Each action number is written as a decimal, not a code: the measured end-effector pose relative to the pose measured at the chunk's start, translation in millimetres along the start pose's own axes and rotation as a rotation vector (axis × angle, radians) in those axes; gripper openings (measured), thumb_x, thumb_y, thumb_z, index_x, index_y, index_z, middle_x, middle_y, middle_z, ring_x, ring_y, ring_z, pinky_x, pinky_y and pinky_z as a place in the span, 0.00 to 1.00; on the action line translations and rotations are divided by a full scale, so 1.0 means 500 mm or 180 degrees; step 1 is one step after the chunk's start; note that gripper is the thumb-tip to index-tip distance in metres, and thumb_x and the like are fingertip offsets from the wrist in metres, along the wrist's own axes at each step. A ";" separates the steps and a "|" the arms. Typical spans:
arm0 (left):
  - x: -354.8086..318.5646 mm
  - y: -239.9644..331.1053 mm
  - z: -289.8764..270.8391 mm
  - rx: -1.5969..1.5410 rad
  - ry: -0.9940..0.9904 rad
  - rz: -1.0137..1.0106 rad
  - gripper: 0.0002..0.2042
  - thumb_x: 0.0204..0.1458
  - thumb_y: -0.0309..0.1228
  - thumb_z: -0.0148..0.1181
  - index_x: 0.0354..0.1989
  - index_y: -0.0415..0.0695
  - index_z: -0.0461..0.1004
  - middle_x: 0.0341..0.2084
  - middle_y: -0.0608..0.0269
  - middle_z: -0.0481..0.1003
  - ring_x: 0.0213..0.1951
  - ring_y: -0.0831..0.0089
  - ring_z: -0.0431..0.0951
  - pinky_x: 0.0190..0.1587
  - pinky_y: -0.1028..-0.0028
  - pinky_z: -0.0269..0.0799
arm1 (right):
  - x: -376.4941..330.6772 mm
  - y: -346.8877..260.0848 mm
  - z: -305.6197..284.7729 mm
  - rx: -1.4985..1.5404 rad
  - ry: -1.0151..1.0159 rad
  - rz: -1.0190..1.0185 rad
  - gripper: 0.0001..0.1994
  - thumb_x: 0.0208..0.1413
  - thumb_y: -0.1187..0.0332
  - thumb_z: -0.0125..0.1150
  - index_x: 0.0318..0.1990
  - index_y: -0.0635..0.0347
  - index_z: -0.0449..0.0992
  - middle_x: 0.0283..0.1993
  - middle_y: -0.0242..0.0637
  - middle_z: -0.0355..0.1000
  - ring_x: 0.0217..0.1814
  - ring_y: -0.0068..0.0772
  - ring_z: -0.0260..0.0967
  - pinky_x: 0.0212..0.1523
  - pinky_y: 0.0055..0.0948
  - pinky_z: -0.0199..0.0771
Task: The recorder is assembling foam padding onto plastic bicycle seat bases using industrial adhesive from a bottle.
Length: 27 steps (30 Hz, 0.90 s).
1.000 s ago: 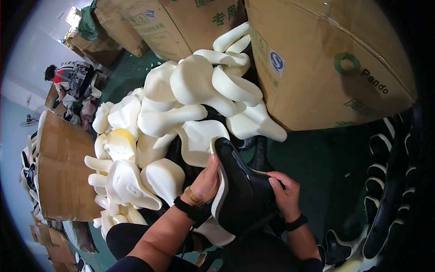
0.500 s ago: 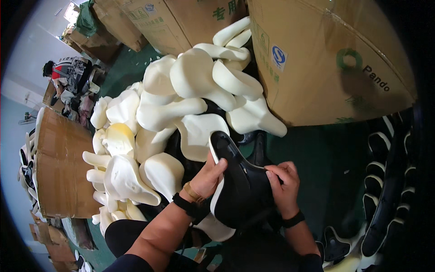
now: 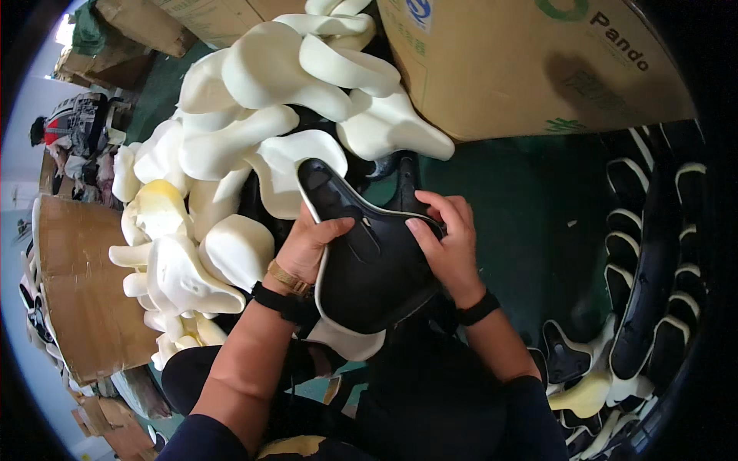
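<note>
Over my lap is a bicycle saddle (image 3: 377, 269), its black shell facing up and a white foam rim showing along its edge. My left hand (image 3: 311, 246) grips its left edge, thumb lying on the black shell. At the right edge, my right hand (image 3: 450, 242) pinches the rim between thumb and bent fingers. Another white foam piece (image 3: 350, 340) shows below the saddle's lower end. Just beyond it, a narrow dark part (image 3: 406, 184) sticks up, partly hidden. A heap of white foam saddle pads (image 3: 269, 69) lies ahead and to the left.
Large cardboard boxes stand at the right back (image 3: 492, 84) and at the left (image 3: 96, 284). Black-and-white saddles (image 3: 630, 284) are lined up in rows along the right. Green floor (image 3: 523, 200) shows between. Far left, another person (image 3: 77, 127) bends over a pile.
The view has shifted, so the pile and boxes sit higher and further left. Both hands still hold the saddle; my right thumb now lies further over the shell's edge.
</note>
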State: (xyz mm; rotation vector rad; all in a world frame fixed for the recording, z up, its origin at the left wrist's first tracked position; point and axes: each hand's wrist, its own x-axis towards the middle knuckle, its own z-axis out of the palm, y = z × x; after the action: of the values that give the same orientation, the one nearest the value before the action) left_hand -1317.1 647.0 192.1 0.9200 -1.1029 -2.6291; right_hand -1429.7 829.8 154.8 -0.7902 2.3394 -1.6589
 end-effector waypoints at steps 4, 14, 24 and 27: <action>0.008 -0.004 -0.016 0.0087 0.0012 0.0079 0.24 0.49 0.14 0.52 0.58 0.37 0.61 0.45 0.50 0.75 0.44 0.59 0.79 0.51 0.63 0.78 | -0.009 0.036 -0.020 0.2301 -0.0998 0.1935 0.23 0.54 0.61 0.68 0.54 0.62 0.72 0.46 0.37 0.73 0.46 0.30 0.72 0.48 0.31 0.73; 0.009 -0.014 0.013 0.0478 0.0230 0.0170 0.28 0.48 0.16 0.58 0.60 0.40 0.59 0.47 0.56 0.73 0.49 0.67 0.74 0.54 0.68 0.72 | -0.025 0.059 -0.052 0.2574 -0.0979 0.2044 0.23 0.54 0.64 0.68 0.55 0.63 0.71 0.51 0.37 0.73 0.51 0.30 0.72 0.54 0.33 0.72; -0.122 -0.139 -0.167 0.2512 -0.0395 -0.2409 0.18 0.63 0.45 0.51 0.44 0.40 0.74 0.38 0.63 0.77 0.43 0.72 0.78 0.48 0.70 0.75 | -0.161 0.201 -0.573 -0.2012 -0.1010 0.2153 0.23 0.51 0.65 0.68 0.55 0.59 0.74 0.54 0.43 0.74 0.56 0.39 0.71 0.56 0.35 0.69; -0.196 -0.262 -0.280 0.3956 -0.2045 -0.2613 0.25 0.63 0.52 0.46 0.47 0.39 0.74 0.39 0.57 0.79 0.38 0.65 0.80 0.46 0.67 0.76 | -0.139 0.146 -0.561 -0.4412 -0.2413 0.3281 0.24 0.48 0.63 0.70 0.54 0.58 0.75 0.53 0.44 0.75 0.55 0.46 0.72 0.55 0.38 0.71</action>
State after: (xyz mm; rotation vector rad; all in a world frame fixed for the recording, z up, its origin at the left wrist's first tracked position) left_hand -1143.4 692.0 73.4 0.6918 -3.3238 -2.6356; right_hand -1513.7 1114.9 179.9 -0.0993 2.2359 0.6670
